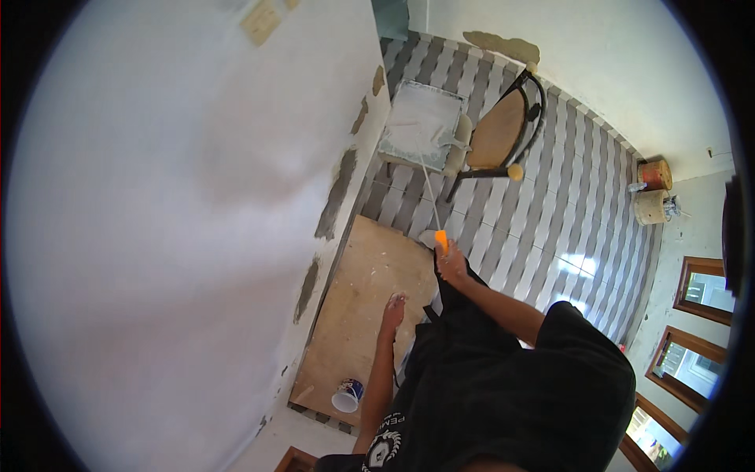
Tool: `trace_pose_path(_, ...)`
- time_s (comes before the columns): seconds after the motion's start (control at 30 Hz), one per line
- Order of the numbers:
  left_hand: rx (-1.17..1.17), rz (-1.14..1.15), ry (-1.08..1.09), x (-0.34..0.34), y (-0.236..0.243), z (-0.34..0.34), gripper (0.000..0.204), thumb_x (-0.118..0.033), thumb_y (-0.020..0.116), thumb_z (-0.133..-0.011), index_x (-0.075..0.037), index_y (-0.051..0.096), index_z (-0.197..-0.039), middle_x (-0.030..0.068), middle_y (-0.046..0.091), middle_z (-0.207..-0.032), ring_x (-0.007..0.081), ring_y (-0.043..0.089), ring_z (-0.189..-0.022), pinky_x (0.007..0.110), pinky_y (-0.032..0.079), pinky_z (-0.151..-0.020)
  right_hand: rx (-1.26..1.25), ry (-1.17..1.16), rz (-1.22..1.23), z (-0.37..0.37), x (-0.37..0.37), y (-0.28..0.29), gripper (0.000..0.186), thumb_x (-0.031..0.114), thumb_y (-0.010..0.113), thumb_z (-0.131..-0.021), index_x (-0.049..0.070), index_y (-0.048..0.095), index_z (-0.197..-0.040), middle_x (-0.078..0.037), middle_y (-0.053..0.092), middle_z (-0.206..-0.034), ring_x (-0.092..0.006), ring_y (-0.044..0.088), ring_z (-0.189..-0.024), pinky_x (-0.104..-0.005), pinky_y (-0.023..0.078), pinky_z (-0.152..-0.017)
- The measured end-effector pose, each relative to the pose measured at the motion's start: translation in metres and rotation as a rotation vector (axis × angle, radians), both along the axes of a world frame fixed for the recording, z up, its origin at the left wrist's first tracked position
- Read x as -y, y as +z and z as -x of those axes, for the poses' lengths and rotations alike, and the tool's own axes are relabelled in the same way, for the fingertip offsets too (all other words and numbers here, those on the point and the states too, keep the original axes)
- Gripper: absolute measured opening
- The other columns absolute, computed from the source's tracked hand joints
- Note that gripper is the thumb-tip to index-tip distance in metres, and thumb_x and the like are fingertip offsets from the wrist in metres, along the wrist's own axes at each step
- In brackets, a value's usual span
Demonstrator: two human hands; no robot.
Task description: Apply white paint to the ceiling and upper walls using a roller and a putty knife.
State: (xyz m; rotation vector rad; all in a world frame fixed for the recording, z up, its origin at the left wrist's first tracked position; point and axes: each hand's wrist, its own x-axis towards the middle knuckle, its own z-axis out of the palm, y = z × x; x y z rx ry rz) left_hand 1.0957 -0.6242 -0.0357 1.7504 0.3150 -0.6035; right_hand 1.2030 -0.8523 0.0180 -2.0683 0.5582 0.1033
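My right hand (451, 266) is closed around the orange handle of a paint roller (440, 238). Its long thin metal rod reaches away into a shallow rectangular tray (450, 110) smeared with white paint. The roller's head is hard to make out against the white. A small pale tool (454, 142) lies at the tray's right edge. My left hand (395, 303) hangs over the brown board with its fingers curled in and white paint on them; I see nothing held in it.
The tray rests beside a black-framed chair with a brown back (500, 130). A brown board (366, 279) covers the floor along the patchy white wall (197, 236), carrying a small paint bucket (347, 396). Two tubs (650, 208) stand at the far right wall.
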Motion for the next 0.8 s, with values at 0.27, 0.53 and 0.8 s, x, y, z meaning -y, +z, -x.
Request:
trace_pose_path(0.27,-0.616,0.381,0.355,0.096,0.015,-0.211,0.062,-0.060,0.023,-0.093,-0.012,0.048,-0.124,0.0078,0.060,-0.103,0.0215,0.057,-0.093,0.034,0.046,-0.079,-0.246,-0.185,-0.365,-0.101,-0.039,-0.050,0.038,0.035,0.041,-0.094,-0.002,0.049,-0.099,-0.023,0.058,-0.088,-0.0405,0.058,-0.083,-0.0507,0.040,-0.072)
trace_pose_path(0.53,-0.516,0.481,0.385,0.112,-0.057,-0.265,0.058,-0.057,0.027,-0.095,-0.008,0.050,-0.118,0.0051,0.055,-0.106,0.0149,0.052,-0.102,0.029,0.041,-0.091,-0.136,-0.010,0.015,-0.162,-0.042,-0.081,0.032,0.031,0.042,-0.094,0.002,0.051,-0.101,-0.016,0.053,-0.094,-0.0317,0.047,-0.091,-0.0430,0.028,-0.082)
trace_pose_path(0.8,-0.458,0.154,0.212,0.103,-0.088,-0.271,0.026,-0.032,0.046,-0.095,-0.008,0.056,-0.094,-0.0007,0.056,-0.083,0.0123,0.056,-0.082,0.027,0.047,-0.074,-0.211,0.218,0.363,-0.150,-0.015,-0.157,0.028,0.024,0.049,-0.091,0.007,0.052,-0.113,-0.015,0.055,-0.098,-0.0322,0.052,-0.092,-0.0422,0.040,-0.080)
